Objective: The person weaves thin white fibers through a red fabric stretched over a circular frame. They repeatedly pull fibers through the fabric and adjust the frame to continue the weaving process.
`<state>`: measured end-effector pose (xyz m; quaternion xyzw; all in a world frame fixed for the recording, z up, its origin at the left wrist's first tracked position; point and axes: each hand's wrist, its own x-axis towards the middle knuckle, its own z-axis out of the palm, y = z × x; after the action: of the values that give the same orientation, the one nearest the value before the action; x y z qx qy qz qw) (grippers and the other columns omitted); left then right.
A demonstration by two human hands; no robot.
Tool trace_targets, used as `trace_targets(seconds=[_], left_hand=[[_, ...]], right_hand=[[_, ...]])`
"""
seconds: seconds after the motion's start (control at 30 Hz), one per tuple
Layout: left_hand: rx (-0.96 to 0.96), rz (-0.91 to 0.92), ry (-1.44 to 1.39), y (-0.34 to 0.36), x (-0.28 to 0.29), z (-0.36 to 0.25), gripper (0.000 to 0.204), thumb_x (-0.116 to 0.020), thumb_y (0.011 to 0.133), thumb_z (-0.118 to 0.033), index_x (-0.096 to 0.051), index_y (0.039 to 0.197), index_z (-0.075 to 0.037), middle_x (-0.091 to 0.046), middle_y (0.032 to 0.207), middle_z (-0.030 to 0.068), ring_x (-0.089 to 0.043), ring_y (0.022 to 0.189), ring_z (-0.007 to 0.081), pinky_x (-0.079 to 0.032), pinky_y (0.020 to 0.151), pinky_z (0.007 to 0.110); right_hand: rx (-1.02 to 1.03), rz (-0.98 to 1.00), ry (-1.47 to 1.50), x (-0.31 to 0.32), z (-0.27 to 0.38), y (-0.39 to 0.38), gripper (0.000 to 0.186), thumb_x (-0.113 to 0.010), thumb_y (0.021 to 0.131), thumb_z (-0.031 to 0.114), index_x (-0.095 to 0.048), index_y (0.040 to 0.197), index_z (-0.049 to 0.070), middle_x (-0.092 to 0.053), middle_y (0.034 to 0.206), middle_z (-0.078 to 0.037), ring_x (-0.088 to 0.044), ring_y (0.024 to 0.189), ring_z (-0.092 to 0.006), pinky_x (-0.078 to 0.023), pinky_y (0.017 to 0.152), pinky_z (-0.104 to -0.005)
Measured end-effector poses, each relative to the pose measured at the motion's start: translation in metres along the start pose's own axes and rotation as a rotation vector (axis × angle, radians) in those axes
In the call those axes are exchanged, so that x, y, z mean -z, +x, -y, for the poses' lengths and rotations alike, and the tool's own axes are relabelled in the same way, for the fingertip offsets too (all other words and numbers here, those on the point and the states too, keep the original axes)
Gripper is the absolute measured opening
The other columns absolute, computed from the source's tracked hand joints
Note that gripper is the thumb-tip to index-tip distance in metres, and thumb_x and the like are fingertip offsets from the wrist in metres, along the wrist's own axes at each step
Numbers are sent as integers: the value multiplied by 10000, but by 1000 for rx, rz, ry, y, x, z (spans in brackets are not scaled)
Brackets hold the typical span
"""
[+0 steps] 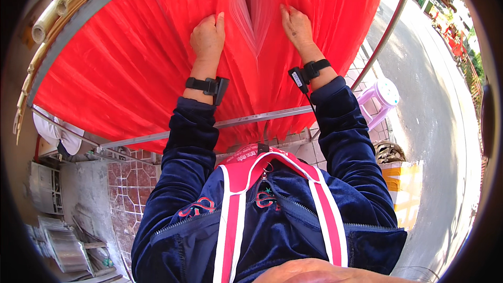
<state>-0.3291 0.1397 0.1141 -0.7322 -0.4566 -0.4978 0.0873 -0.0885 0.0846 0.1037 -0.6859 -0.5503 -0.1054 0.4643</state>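
Note:
Many thin layers of red fabric (120, 57) hang in long folds from a metal frame (236, 121), parted in a narrow V with pale stacked edges at the middle. My left hand (207, 39) is closed on the fabric just left of the parting, thumb upward. My right hand (297, 29) is closed on the fabric right of it, fingertips pinched at the edge of the layers. Both wrists carry black strapped devices, and dark blue velvet sleeves cover my forearms.
Bamboo poles (52, 21) lie along the frame's upper left. At the right are a pale purple stool (382, 94), a cardboard box (403, 194) and a sunlit road (435, 126). Metal sheets and clutter (68, 243) sit at lower left on the pavement.

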Motion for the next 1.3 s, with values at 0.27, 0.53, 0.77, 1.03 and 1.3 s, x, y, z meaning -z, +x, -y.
trace_targets(seconds=[0.27, 0.53, 0.77, 1.03, 1.3], left_hand=[[72, 305, -35, -59, -54, -1, 530, -601, 891, -519, -697, 813, -4, -668, 779, 273, -661, 768, 474, -535, 706, 543], [158, 468, -22, -125, -89, 30, 510, -541, 931, -475, -711, 815, -8, -674, 783, 269, -668, 764, 465, -538, 698, 548], [166, 483, -24, -129, -92, 37, 505, -512, 945, -478, -714, 861, -22, -675, 799, 269, -664, 777, 468, -533, 710, 552], [209, 457, -48, -126, -90, 69, 541, -499, 952, -509, -711, 909, -13, -666, 804, 276, -652, 814, 464, -509, 772, 531], [226, 427, -33, -121, -76, 84, 495, -459, 969, -488, -722, 1002, -70, -682, 848, 260, -658, 851, 461, -520, 766, 535]], right_hand=[[-178, 41, 38, -74, -2, -81, 604, -605, 903, 526, -574, 1151, -23, -691, 843, -239, -674, 798, -436, -540, 720, -502], [-252, 330, -16, -97, -20, -129, 632, -560, 889, 611, -658, 952, -10, -690, 836, -234, -680, 830, -405, -538, 750, -490], [-219, 431, -52, -103, -26, -108, 598, -411, 981, 546, -675, 1007, 11, -684, 892, -266, -663, 908, -425, -522, 802, -513], [-284, 333, 9, -91, -61, -109, 570, -373, 1001, 500, -665, 1091, 19, -672, 961, -283, -641, 974, -441, -499, 864, -522], [-353, 203, 0, -65, -94, -108, 520, -390, 994, 484, -659, 1075, 46, -671, 974, -273, -639, 968, -447, -496, 868, -534]])
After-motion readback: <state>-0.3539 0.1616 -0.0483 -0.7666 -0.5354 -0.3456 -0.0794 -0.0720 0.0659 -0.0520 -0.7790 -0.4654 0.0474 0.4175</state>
